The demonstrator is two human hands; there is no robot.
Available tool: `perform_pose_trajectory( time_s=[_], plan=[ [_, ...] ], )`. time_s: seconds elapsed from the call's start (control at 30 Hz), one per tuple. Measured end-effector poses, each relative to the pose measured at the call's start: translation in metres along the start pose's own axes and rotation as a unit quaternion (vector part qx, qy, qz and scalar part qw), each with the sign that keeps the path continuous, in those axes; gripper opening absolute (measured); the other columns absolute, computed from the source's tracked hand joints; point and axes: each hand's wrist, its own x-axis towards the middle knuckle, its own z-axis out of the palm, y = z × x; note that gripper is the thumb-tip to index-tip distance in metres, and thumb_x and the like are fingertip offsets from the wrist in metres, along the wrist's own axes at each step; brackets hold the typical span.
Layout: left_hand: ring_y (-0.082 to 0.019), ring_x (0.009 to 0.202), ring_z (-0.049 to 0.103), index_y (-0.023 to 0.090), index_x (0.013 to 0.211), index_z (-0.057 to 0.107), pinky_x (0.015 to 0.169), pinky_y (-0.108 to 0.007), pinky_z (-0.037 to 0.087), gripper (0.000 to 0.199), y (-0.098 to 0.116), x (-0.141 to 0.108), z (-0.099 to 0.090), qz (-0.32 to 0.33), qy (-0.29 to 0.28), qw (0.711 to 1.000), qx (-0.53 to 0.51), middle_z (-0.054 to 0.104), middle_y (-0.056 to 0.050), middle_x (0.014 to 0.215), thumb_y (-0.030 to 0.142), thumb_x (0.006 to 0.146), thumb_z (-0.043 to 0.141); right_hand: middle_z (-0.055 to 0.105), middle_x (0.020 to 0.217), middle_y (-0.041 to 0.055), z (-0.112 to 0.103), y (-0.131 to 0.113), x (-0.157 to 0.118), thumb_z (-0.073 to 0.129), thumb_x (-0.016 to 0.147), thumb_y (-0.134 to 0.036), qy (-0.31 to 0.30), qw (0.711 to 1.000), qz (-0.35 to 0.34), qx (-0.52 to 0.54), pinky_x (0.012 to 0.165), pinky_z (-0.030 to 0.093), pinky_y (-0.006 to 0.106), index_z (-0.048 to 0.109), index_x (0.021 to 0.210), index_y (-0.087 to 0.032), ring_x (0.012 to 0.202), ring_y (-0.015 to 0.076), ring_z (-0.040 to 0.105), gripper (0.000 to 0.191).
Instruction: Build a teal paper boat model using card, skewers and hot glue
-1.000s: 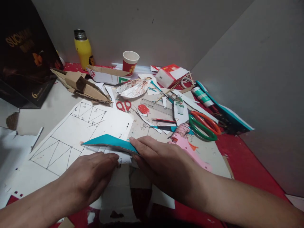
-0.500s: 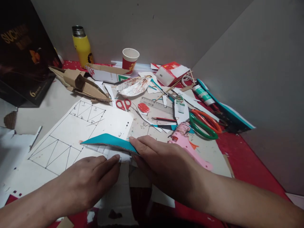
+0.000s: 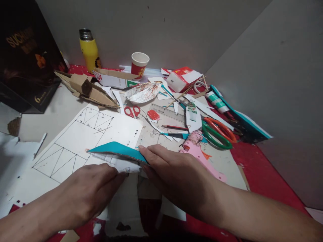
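Note:
Between my hands is a teal cardboard piece (image 3: 113,148), folded to a point at its left end, with a white inner side showing below. My right hand (image 3: 174,168) is closed on its right end, fingers along the teal face. My left hand (image 3: 93,188) is curled at the lower edge of the piece, thumb and finger pinching the white part; the fingertips are partly hidden. Beneath lies a white sheet (image 3: 68,136) with ruled shapes drawn on it. A pink glue gun (image 3: 202,156) rests just beyond my right wrist.
Green-handled scissors (image 3: 217,136), red-handled scissors (image 3: 132,111), a ruler (image 3: 169,112) and a pencil (image 3: 175,127) lie among scraps. Behind stand a cardboard boat (image 3: 87,89), a yellow bottle (image 3: 89,53) and a paper cup (image 3: 139,65). A dark box (image 3: 27,60) stands left.
My left hand has curled in and slid slightly left along the lower edge, uncovering more of the white side. My right hand keeps its hold. The view has shifted slightly.

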Motion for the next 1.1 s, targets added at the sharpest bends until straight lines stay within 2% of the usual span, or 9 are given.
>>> perform_pose_trajectory(
  time_s=[0.1, 0.23, 0.3, 0.37, 0.47, 0.53, 0.67, 0.83, 1.1],
  plan=[
    [-0.012, 0.058, 0.052, 0.019, 0.079, 0.054, 0.051, -0.024, 0.039, 0.029, 0.003, 0.002, 0.0, -0.026, -0.089, 0.996, -0.016, 0.057, 0.0, 0.068, 0.02, 0.099, 0.033, 0.07, 0.097, 0.0073, 0.0, 0.0, 0.0, 0.05, 0.084, -0.013, 0.001, 1.0, -0.003, 0.0, 0.047, 0.046, 0.021, 0.066, 0.102, -0.02, 0.068, 0.0158, 0.063, 0.026],
    [-0.014, 0.057, 0.052, 0.019, 0.083, 0.057, 0.049, -0.026, 0.04, 0.029, 0.002, 0.001, 0.001, -0.027, -0.083, 0.996, -0.011, 0.058, -0.001, 0.069, 0.023, 0.098, 0.032, 0.07, 0.097, 0.0075, -0.001, 0.0, 0.0, 0.048, 0.085, -0.011, 0.005, 1.0, -0.008, -0.008, 0.046, 0.046, 0.021, 0.066, 0.103, -0.02, 0.071, 0.0162, 0.064, 0.027],
    [-0.017, 0.064, 0.057, 0.017, 0.095, 0.061, 0.056, -0.03, 0.047, 0.031, 0.0, -0.002, 0.002, 0.055, -0.043, 0.997, 0.024, 0.066, -0.006, 0.081, 0.019, 0.098, 0.03, 0.07, 0.096, 0.0078, -0.001, 0.0, 0.001, 0.048, 0.085, -0.011, 0.007, 1.0, -0.008, -0.009, 0.045, 0.047, 0.021, 0.066, 0.104, -0.019, 0.069, 0.0159, 0.063, 0.027],
    [-0.025, 0.089, 0.063, 0.011, 0.111, 0.06, 0.076, -0.037, 0.052, 0.036, -0.004, -0.005, 0.001, 0.178, 0.005, 0.98, 0.089, 0.069, -0.015, 0.105, 0.013, 0.096, 0.028, 0.07, 0.096, 0.008, -0.001, 0.0, 0.001, 0.048, 0.084, -0.01, 0.006, 1.0, -0.01, -0.006, 0.046, 0.047, 0.021, 0.066, 0.105, -0.019, 0.069, 0.0163, 0.064, 0.028],
    [-0.031, 0.127, 0.047, 0.004, 0.123, 0.057, 0.106, -0.043, 0.039, 0.039, -0.008, -0.009, 0.0, 0.268, 0.024, 0.951, 0.153, 0.062, -0.019, 0.126, 0.01, 0.094, 0.031, 0.069, 0.097, 0.0085, 0.001, 0.001, 0.0, 0.047, 0.085, -0.01, -0.002, 1.0, -0.007, -0.005, 0.05, 0.049, 0.022, 0.065, 0.107, -0.019, 0.071, 0.0167, 0.064, 0.029],
    [-0.028, 0.133, 0.042, 0.005, 0.127, 0.055, 0.112, -0.041, 0.034, 0.041, -0.009, -0.01, -0.001, 0.263, 0.008, 0.954, 0.144, 0.062, -0.018, 0.129, 0.012, 0.094, 0.033, 0.069, 0.098, 0.0091, 0.002, 0.001, 0.0, 0.046, 0.085, -0.01, -0.001, 1.0, -0.009, -0.009, 0.051, 0.05, 0.023, 0.064, 0.107, -0.017, 0.07, 0.0167, 0.064, 0.029],
    [-0.025, 0.138, 0.037, 0.005, 0.136, 0.047, 0.114, -0.038, 0.033, 0.046, -0.011, -0.009, -0.001, 0.239, -0.015, 0.967, 0.087, 0.054, -0.016, 0.138, 0.018, 0.095, 0.034, 0.069, 0.097, 0.0089, 0.004, 0.001, -0.001, 0.048, 0.084, -0.01, 0.0, 1.0, -0.008, -0.023, 0.05, 0.049, 0.024, 0.064, 0.107, -0.016, 0.069, 0.0169, 0.065, 0.028],
    [-0.03, 0.14, 0.03, 0.01, 0.138, 0.047, 0.112, -0.046, 0.035, 0.044, -0.017, -0.01, 0.003, 0.18, -0.026, 0.979, 0.087, 0.045, -0.017, 0.146, 0.013, 0.094, 0.039, 0.069, 0.094, 0.0077, 0.005, 0.001, -0.001, 0.049, 0.084, -0.01, -0.001, 1.0, -0.01, -0.014, 0.052, 0.051, 0.025, 0.064, 0.108, -0.016, 0.069, 0.0172, 0.064, 0.029],
    [-0.032, 0.14, 0.031, 0.011, 0.135, 0.051, 0.112, -0.05, 0.033, 0.044, -0.019, -0.01, 0.005, 0.193, -0.035, 0.978, 0.075, 0.044, -0.019, 0.146, 0.016, 0.092, 0.042, 0.069, 0.094, 0.0063, 0.008, 0.002, -0.001, 0.048, 0.084, -0.011, 0.008, 1.0, -0.014, -0.016, 0.051, 0.051, 0.025, 0.064, 0.108, -0.018, 0.07, 0.0172, 0.064, 0.029]
  ],
)
